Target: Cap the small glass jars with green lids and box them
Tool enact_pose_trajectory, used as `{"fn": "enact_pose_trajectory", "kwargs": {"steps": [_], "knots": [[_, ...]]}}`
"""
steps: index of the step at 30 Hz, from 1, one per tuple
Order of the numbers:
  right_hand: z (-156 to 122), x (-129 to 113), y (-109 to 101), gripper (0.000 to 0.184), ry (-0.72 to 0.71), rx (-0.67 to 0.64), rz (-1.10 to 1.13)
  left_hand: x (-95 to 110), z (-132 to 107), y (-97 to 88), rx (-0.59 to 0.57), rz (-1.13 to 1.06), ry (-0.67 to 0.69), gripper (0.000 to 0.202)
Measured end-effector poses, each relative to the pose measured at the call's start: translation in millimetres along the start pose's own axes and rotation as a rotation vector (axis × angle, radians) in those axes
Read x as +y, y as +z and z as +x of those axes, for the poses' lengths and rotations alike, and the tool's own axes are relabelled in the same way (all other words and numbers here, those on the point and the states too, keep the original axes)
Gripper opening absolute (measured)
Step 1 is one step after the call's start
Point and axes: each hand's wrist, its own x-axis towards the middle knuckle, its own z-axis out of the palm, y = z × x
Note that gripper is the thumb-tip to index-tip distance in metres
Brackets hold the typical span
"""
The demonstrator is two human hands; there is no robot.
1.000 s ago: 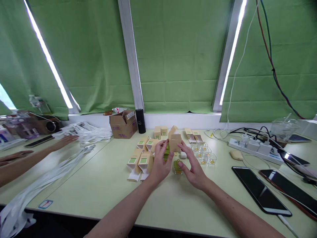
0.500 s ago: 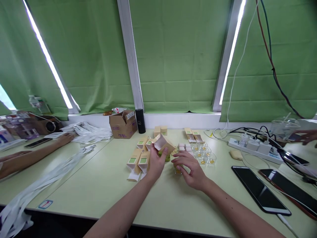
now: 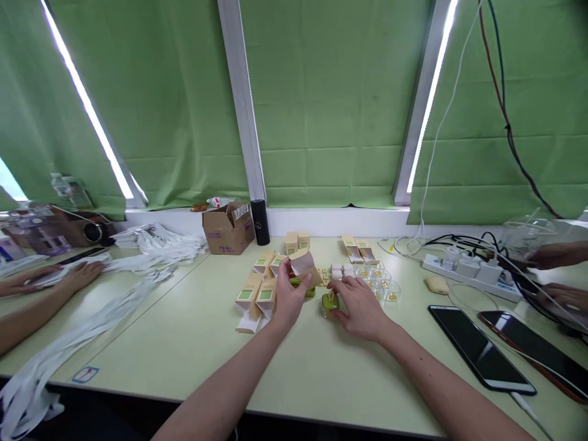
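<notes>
Two hands are now attending to separate objects, instead of sharing one carton (image 3: 313, 277) as a second ago; this is freeing the right hand (image 3: 361, 311) for the small green container (image 3: 329, 302). That hand's fingers are curving narrowly against the container at its nine o'clock; a firm grip cannot be confirmed. The left hand (image 3: 290, 299) is holding the tilted carton at its one o'clock, the container lying at its three o'clock. Farther off, toward twelve o'clock, further cartons (image 3: 292, 244) are standing.
</notes>
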Motion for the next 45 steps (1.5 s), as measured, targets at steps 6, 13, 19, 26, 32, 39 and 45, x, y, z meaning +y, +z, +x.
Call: {"fn": "enact_pose_trajectory", "kwargs": {"steps": [6, 13, 19, 26, 32, 39, 45], "knots": [[1.3, 5.1, -0.8, 0.044, 0.034, -0.008, -0.044, 1.2, -1.2, 0.5, -0.003, 0.061, 0.041, 0.058], [3.7, 12.5, -7.1, 0.036, 0.107, 0.138, -0.034, 5.2, -2.9, -0.7, -0.003, 0.191, 0.036, 0.057], [3.9, 25.5, -7.8, 0.040, 0.147, 0.394, 0.052, 2.5, -6.0, -0.1, -0.112, 0.219, 0.050, 0.059], [1.5, 28.1, -5.3, 0.047, 0.092, 0.671, 0.173, 10.6, -16.2, 5.5, -0.247, 0.336, 0.016, 0.063], [-0.4, 21.5, -5.5, 0.047, 0.030, 0.749, 0.239, 9.6, -19.8, 6.3, -0.323, 0.440, 0.007, 0.065], [-0.7, 20.0, -3.5, 0.044, 0.011, 0.768, 0.263, 9.3, -20.0, 4.3, -0.359, 0.536, 0.056, 0.063], [-0.7, 19.4, -2.5, 0.040, 0.026, 0.801, 0.323, 14.0, -20.7, 0.6, -0.346, 0.506, 0.128, 0.057]]}}
